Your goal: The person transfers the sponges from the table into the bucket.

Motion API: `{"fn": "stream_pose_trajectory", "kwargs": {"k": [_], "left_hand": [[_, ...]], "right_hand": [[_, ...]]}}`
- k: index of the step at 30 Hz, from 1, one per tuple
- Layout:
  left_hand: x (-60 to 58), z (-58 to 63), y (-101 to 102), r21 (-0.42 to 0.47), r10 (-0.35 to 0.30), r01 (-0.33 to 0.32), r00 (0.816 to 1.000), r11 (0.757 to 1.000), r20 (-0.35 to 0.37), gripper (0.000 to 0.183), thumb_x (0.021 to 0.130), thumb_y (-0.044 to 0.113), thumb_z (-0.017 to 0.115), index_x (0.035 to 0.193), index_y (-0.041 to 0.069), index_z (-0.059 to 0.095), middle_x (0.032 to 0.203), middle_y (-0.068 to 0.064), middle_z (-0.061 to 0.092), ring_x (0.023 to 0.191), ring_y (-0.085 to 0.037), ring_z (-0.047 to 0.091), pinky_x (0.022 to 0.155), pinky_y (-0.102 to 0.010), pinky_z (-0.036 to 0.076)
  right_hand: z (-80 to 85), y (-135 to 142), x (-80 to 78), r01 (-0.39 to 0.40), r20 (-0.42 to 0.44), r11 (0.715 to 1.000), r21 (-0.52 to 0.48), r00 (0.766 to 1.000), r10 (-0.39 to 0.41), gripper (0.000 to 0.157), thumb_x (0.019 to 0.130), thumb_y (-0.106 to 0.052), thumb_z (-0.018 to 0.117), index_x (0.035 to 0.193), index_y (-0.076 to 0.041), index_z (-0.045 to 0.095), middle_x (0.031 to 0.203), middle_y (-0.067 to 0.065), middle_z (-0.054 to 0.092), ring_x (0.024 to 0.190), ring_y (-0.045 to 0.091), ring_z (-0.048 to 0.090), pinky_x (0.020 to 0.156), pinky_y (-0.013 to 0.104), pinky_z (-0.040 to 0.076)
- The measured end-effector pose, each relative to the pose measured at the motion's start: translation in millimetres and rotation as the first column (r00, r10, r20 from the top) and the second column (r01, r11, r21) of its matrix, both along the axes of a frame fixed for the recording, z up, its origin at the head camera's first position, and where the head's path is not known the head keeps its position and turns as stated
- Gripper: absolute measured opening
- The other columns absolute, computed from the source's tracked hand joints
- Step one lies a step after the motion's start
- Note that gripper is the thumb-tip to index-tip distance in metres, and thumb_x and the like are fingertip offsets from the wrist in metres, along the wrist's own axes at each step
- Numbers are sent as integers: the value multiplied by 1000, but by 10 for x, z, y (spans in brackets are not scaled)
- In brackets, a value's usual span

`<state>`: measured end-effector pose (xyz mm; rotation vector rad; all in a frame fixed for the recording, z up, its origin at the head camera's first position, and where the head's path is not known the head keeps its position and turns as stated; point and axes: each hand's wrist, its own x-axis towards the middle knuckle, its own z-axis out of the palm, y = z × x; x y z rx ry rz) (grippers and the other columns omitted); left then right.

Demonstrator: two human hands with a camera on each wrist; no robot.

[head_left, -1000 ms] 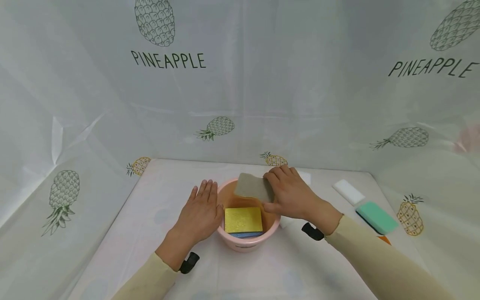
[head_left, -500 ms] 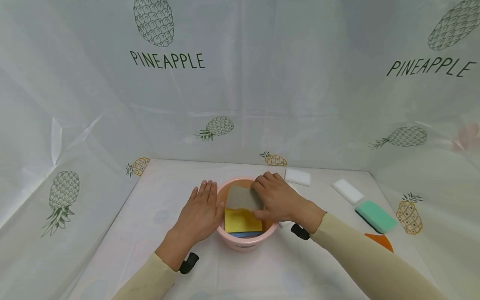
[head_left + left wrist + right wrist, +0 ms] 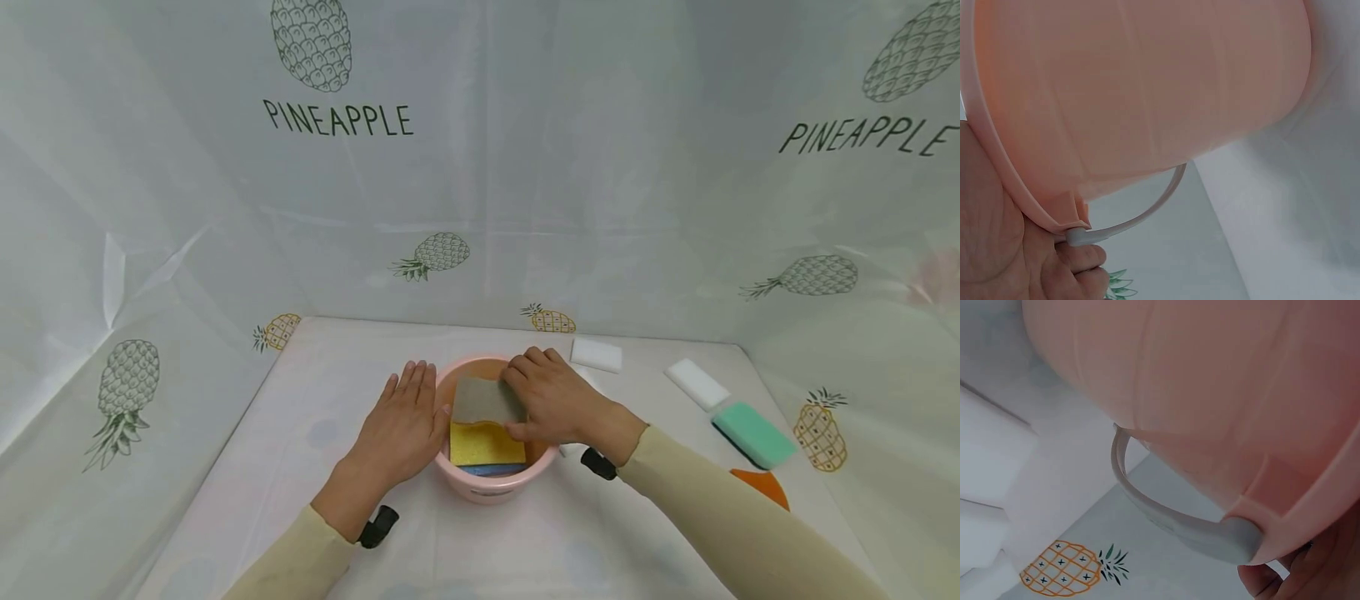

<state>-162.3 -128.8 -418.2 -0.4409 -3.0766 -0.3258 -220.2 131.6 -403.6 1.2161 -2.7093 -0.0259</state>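
A pink bucket (image 3: 489, 497) with a grey handle (image 3: 1172, 525) stands on the table. Flat along its left rim lies my left hand (image 3: 397, 425), fingers straight and together; in the left wrist view the palm (image 3: 985, 219) is against the rim. My right hand (image 3: 562, 398) reaches over the right rim and grips the right edge of a thin grey sponge (image 3: 486, 401). That sponge is inside the bucket's mouth and overlaps a yellow sponge (image 3: 486, 446). Below the yellow one shows a strip of a blue sponge (image 3: 493, 470). The right fingertips are partly hidden behind the sponge and rim.
Right of the bucket lie two white sponges, one near the back (image 3: 597, 355) and one farther right (image 3: 697, 384). A green sponge (image 3: 753, 435) with a dark underside and an orange piece (image 3: 761, 487) lie near the right edge. Pineapple-printed sheeting (image 3: 480, 167) walls the table.
My right hand has moved left and down, bringing the grey sponge lower over the yellow one. The back white sponge and the orange piece show more fully. My left hand has stayed put.
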Motion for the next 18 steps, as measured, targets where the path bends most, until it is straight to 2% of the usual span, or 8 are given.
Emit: {"fn": "stream_pose_trajectory", "kwargs": {"k": [9,18], "left_hand": [[-6,-16,0,5,3,-3,1000,1000,9,74,112,45,35,164,-6,24,172,-23,27,162,-39,20,132,-56,16],[1,-21,5,12,6,-6,1000,1000,6,74,112,44,37,165,-6,24,171,-23,28,162,-39,21,132,-56,17]], "right_hand": [[-30,-6,-15,-10,11,1000,24,1000,10,59,90,-55,72,132,-14,67,127,1,68,114,23,52,94,42,43],[-22,-39,-10,-15,37,999,43,999,14,59,89,-55,74,133,-16,68,128,0,69,115,22,51,92,41,42]]}}
